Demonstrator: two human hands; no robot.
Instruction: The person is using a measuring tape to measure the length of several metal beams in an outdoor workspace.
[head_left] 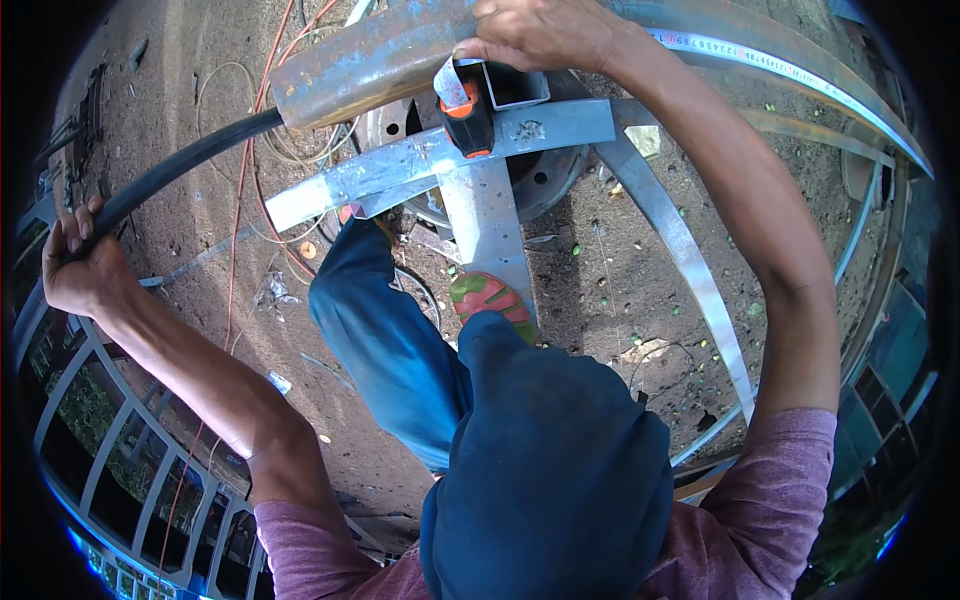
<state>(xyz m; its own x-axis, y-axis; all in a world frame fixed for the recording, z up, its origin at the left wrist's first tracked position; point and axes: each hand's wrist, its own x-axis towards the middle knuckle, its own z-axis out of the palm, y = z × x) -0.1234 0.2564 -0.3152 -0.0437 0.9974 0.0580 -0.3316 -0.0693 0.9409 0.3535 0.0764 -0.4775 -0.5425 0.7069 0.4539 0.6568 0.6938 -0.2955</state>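
Observation:
My left hand (88, 262) is closed around the outer end of a black rod or hose (180, 172), whose other end meets the open end of a rusty steel pipe (370, 65). At the top, my right hand (545, 32) grips over that pipe, its thumb on the white blade of a tape measure. The orange and black tape measure (468, 125) hangs just below the thumb, in front of a flat steel bar (390, 165). Its blade (770, 65) shows again right of my wrist, stretched along the pipe. Some of my right fingers are hidden behind the pipe.
An open-ended square tube (516, 88) sits beside the tape measure. A wheel rim (550, 180) lies beneath the flat bar. Long metal strips (690, 260) curve off to the right. Red cables (245, 190) cross the dirt floor, and a metal frame (130, 440) stands at lower left.

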